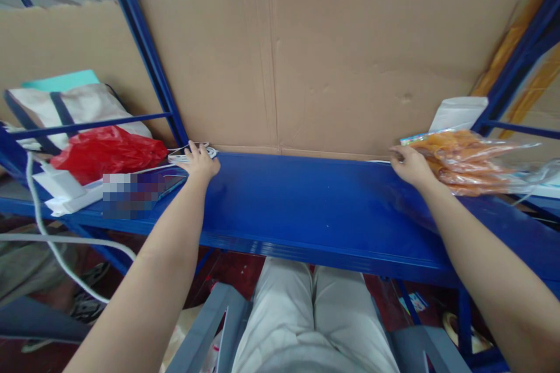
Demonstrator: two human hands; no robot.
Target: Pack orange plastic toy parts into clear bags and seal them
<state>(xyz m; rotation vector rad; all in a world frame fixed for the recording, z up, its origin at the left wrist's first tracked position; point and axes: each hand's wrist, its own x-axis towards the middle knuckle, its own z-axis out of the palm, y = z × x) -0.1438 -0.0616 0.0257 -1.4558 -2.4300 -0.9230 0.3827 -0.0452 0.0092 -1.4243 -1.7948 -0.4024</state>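
My left hand [200,162] rests on the blue shelf [306,210] at its back left, fingers curled over a coiled white cable [188,154]. My right hand [409,164] reaches to the right end of the shelf and pinches the edge of a clear plastic bag of orange snacks [464,160]. Both forearms stretch out over the shelf. My legs in light trousers show below the shelf edge.
A red plastic bag [107,151], a white tote bag [65,108] and a white power strip [65,192] with a trailing cord sit at the left. Brown cardboard [306,64] lines the back. A white packet [457,113] stands behind the snack bag. Blue uprights [149,52] frame the bay.
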